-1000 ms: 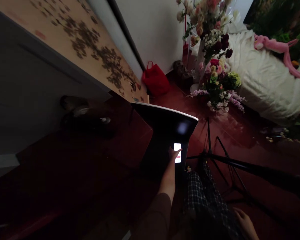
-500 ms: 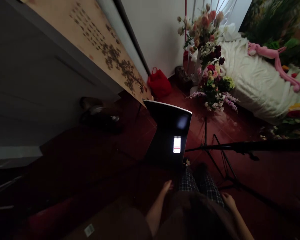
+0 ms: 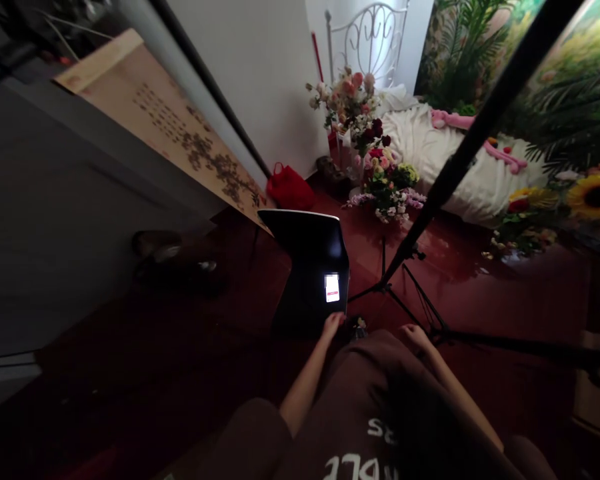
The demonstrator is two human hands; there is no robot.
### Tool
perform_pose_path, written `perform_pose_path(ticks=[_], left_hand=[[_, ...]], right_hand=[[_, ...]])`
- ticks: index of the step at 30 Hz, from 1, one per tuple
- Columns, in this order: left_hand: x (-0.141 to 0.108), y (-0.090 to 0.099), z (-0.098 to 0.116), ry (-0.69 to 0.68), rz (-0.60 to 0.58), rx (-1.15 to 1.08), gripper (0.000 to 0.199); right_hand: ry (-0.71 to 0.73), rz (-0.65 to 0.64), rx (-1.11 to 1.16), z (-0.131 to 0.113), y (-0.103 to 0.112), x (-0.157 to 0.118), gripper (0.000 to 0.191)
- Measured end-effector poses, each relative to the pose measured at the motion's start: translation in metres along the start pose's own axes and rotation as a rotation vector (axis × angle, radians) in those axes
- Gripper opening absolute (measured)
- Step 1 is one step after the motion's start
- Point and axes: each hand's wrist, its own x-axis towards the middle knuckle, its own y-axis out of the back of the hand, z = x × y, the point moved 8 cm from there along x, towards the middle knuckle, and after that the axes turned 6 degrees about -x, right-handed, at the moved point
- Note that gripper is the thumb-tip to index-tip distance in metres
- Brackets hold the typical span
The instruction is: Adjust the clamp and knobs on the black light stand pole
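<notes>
In front of me stands a black, curved-backed seat [image 3: 305, 233] with a pale top edge. On its dark surface lies a phone [image 3: 333, 291] with its screen lit. My left hand [image 3: 334, 323] is just on the near side of the phone, by the seat's near edge; I cannot tell if it touches. Its fingers are loosely bent with nothing seen in them. My right hand [image 3: 415, 335] hangs farther right, beside my dark shirt [image 3: 360, 400], near the legs of a black tripod [image 3: 387, 287]. Its fingers are loose and appear to hold nothing.
The tripod's long pole slants to the upper right. Behind are a red bag [image 3: 290, 187], flower bunches [image 3: 380, 170] and a white-covered bed [image 3: 410, 140] with a pink plush toy [image 3: 450, 120]. At left hangs a scroll [image 3: 180, 127]. A cardboard box [image 3: 597, 393] stands at right.
My view has tilted and shifted right, and the seat now appears farther left. My left hand has moved forward close to the phone. My right hand has come up and forward.
</notes>
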Motion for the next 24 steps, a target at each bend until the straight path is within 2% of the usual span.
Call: perform_pose_path(ticks=[2,3,4,6,8,9,10,12,14,17,21,24], left_hand=[[0.021,-0.021,0.017,0.007,-0.016,0.028,0.028],[0.034,-0.037,0.034,-0.021,-0.038,0.027,0.028],[0.046,-0.058,0.056,-0.078,-0.083,0.015,0.028],[0.058,-0.110,0.117,-0.349,-0.266,-0.030,0.040],[0.056,-0.160,0.167,-0.521,-0.446,-0.022,0.054],[0.052,-0.182,0.183,-0.560,-0.518,0.013,0.057],[0.048,-0.202,0.194,-0.577,-0.581,0.051,0.058],[0.043,-0.226,0.205,-0.594,-0.576,0.079,0.051],[0.046,-0.236,0.205,-0.592,-0.474,0.076,0.041],[0.053,-0.238,0.196,-0.595,-0.296,0.059,0.039],[0.058,-0.234,0.192,-0.629,-0.091,0.083,0.040],[0.060,-0.233,0.192,-0.626,0.003,0.117,0.042]], right_hand=[[0.000,-0.016,0.089,0.003,0.014,0.005,0.033],[0.007,-0.029,0.132,0.002,0.023,0.009,0.036],[0.008,-0.040,0.169,-0.001,0.034,0.013,0.039],[0.012,-0.029,0.238,-0.015,0.063,0.021,0.048],[0.051,-0.039,0.512,-0.040,0.093,0.024,0.052],[0.093,-0.041,0.663,-0.056,0.108,0.024,0.055],[0.127,-0.063,0.783,-0.072,0.121,0.023,0.059],[0.171,-0.080,0.964,-0.097,0.141,0.019,0.060],[0.198,-0.085,1.106,-0.112,0.151,0.015,0.055],[0.219,-0.141,1.297,-0.120,0.147,0.015,0.045],[0.277,-0.330,1.595,-0.128,0.136,0.028,0.040],[0.336,-0.489,1.788,-0.137,0.134,0.038,0.041]])
